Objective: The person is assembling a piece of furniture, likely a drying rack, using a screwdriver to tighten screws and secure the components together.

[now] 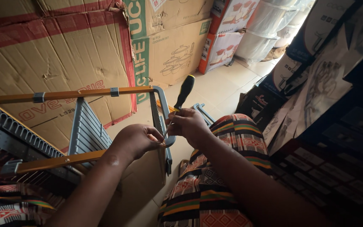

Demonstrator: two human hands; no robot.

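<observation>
Nearest, the left hand (136, 141) pinches its fingertips together at the grey corner bracket (167, 126) of a metal rack frame (70, 94). At its 3 o'clock, the right hand (188, 124) is clamped around a black-handled screwdriver (182, 94), tip at that bracket. Cardboard boxes (64, 54) stand beyond, at 11 o'clock.

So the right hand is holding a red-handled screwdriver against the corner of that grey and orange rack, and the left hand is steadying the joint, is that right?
Not quite: the screwdriver has a black handle with a yellow band, not red. The head view shows the right hand holding it at the rack corner while the left hand pinches the joint.
</observation>
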